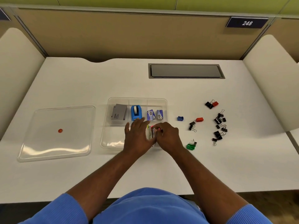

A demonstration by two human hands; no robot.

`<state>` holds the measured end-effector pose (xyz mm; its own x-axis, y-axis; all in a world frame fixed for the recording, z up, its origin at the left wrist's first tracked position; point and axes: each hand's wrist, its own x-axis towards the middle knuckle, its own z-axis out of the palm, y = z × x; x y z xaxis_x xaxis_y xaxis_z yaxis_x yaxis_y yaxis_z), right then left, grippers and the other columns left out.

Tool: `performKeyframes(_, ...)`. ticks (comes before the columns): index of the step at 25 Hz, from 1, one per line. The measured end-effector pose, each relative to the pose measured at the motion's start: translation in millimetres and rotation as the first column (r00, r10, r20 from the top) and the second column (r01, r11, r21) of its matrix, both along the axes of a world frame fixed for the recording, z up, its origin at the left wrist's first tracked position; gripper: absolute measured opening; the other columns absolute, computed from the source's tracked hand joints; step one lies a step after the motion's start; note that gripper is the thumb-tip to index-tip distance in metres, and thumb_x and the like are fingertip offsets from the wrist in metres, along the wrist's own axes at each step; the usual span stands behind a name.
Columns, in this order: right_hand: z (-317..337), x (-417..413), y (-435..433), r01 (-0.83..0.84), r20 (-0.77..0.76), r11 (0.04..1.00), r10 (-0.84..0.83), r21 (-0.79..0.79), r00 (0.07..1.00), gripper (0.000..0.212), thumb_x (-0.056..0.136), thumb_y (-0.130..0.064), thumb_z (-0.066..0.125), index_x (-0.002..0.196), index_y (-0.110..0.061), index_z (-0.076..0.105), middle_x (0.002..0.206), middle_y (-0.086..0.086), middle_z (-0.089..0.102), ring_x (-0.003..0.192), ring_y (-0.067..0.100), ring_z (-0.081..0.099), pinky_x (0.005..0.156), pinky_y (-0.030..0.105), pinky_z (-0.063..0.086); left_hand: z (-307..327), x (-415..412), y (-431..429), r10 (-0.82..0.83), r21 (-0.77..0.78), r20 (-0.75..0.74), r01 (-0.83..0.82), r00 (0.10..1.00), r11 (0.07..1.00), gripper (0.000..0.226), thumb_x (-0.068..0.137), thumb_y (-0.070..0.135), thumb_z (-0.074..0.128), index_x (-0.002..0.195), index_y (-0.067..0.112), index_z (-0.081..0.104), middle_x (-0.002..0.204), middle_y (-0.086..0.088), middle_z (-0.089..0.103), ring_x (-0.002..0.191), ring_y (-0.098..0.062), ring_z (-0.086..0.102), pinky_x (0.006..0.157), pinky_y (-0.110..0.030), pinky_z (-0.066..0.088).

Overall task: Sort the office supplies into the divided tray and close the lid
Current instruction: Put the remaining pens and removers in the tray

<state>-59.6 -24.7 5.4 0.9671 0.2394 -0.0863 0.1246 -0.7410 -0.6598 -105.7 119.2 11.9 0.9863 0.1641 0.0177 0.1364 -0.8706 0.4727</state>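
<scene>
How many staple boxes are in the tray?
2. Both in the tray, right of the tape dispenser: one box beside it, the other box further right. The left hand and right hand, gripping a packet, may hide more.

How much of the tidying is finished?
Done: stapler, tape dispenser and two staple boxes sit in the tray. Now: the right hand holds a small pack at a front compartment, left hand against it. Left: binder clips and small coloured pieces on the table, then the lid.

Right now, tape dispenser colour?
The tape dispenser is blue; the head view shows it best.
</scene>
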Motion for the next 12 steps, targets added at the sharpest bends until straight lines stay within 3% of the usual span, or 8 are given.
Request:
performKeyframes(2, 0, 1, -1, -0.034, 0.084, 0.995, 0.042, -0.097, 0.996, 0.027, 0.092, -0.030, 0.058, 0.118, -0.028, 0.065, 0.121, -0.002, 0.065, 0.115, 0.019, 0.057, 0.097, 0.037, 0.032, -1, 1, 1, -0.026, 0.027, 0.007, 0.026, 1.000, 0.999, 0.080, 0.080, 0.065, 0.066, 0.146, 0.027, 0.043, 0.161, -0.001, 0.031, 0.152, -0.021, 0.017, 0.121, -0.052, 0.001)
performKeyframes(5, 2, 4, -8, -0.025, 0.170, 0.991, 0.047, -0.128, 0.984, 0.043, 0.089, -0.038, 0.063, 0.131, -0.027, 0.058, 0.138, -0.003, 0.057, 0.131, 0.018, 0.047, 0.111, 0.043, 0.030, 1, 3, -1, -0.052, 0.032, 0.042, 0.050, 0.998, 0.998, 0.079, 0.082, 0.059, 0.066, 0.149, 0.027, 0.039, 0.164, -0.001, 0.022, 0.153, -0.019, 0.009, 0.121, -0.053, 0.000)
performKeyframes(12, 0, 4, -34, -0.015, 0.172, 0.992, 0.037, -0.124, 0.984, 0.052, 0.091, -0.042, 0.061, 0.140, -0.025, 0.053, 0.152, 0.000, 0.045, 0.144, 0.018, 0.033, 0.120, 0.045, 0.019, -2, 17, -16, -0.126, 0.090, -0.015, 0.127, 0.992, 0.988, 0.081, 0.086, 0.068, 0.054, 0.153, 0.030, 0.028, 0.166, 0.002, 0.011, 0.154, -0.017, -0.002, 0.120, -0.050, -0.009)
